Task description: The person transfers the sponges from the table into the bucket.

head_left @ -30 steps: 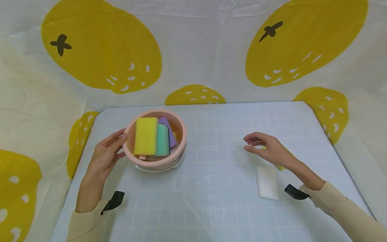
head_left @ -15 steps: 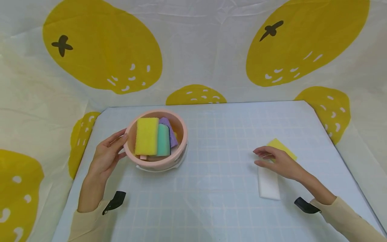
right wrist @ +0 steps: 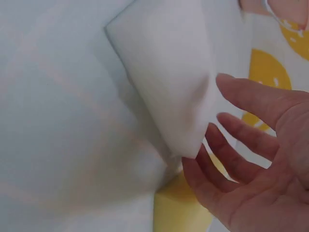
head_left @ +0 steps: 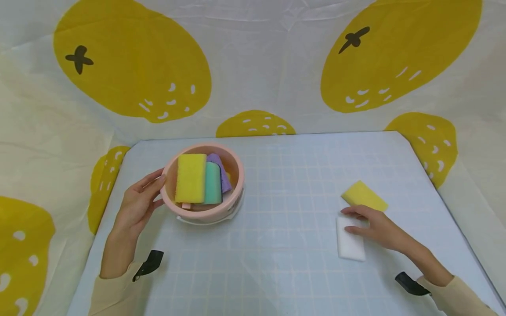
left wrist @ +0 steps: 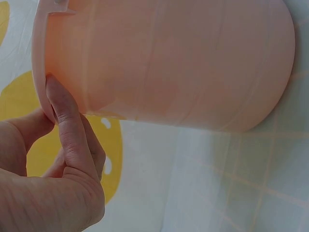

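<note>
A pink bucket (head_left: 235, 164) stands on the left part of the table. My left hand (head_left: 136, 206) pinches its rim, with thumb and fingers on either side of the lip (left wrist: 41, 72). Inside the bucket lie a yellow sponge (head_left: 191, 177), a teal piece (head_left: 213, 182) and a purple one (head_left: 221, 169). On the right, a white sponge (head_left: 349, 245) lies flat. My right hand (head_left: 379, 228) hovers over its far end, fingers spread and loosely bent; in the right wrist view the fingertips are close to the white sponge (right wrist: 164, 63), contact hard to tell.
Just beyond the white sponge lies a flat yellow sponge (head_left: 363, 195), partly behind my right hand. A pale handle (head_left: 209, 222) hangs at the bucket's near side. A fruit-printed curtain (head_left: 261, 66) borders the table (head_left: 276, 263) at the back and sides.
My right hand has moved back toward me and to the right, from beyond the white sponge to its far end, uncovering the yellow sponge. The left hand and bucket stay put.
</note>
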`<state>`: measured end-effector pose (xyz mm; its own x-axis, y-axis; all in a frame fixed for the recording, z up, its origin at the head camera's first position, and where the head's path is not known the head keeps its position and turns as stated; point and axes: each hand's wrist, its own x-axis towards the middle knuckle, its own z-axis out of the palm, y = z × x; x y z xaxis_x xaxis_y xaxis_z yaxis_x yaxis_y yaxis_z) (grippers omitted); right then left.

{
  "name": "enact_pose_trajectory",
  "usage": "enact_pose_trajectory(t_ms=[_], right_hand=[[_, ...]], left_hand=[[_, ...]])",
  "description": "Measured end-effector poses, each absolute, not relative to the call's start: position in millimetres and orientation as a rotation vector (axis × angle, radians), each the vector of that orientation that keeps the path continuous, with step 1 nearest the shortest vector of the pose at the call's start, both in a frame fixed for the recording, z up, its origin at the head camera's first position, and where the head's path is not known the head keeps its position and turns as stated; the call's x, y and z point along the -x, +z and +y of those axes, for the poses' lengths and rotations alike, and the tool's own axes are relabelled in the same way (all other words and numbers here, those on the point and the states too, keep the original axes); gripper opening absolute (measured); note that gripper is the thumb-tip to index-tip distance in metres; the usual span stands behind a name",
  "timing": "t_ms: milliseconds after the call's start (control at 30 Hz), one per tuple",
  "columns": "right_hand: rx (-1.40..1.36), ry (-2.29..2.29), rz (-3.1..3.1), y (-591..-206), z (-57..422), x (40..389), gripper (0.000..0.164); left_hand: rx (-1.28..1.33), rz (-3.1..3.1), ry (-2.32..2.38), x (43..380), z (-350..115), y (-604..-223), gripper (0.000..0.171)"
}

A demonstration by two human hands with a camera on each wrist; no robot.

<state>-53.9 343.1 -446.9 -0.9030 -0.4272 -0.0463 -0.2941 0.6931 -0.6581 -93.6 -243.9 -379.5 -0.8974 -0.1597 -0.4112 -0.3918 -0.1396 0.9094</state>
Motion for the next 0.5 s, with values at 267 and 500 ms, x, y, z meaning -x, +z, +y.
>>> enact_pose_trajectory(t_ms=[267, 500], right_hand=[[0.530, -0.849, 2.747, -446.7, 340.0, 45.4, 0.045], [0.374, -0.824, 2.720, -438.5, 333.8, 47.4, 0.042]], left_hand=[[0.622, 1.920, 2.197, 91.6, -244.3, -378.8, 0.077], [0.628, 1.931, 2.193, 92.0, -243.1, -377.9, 0.078]])
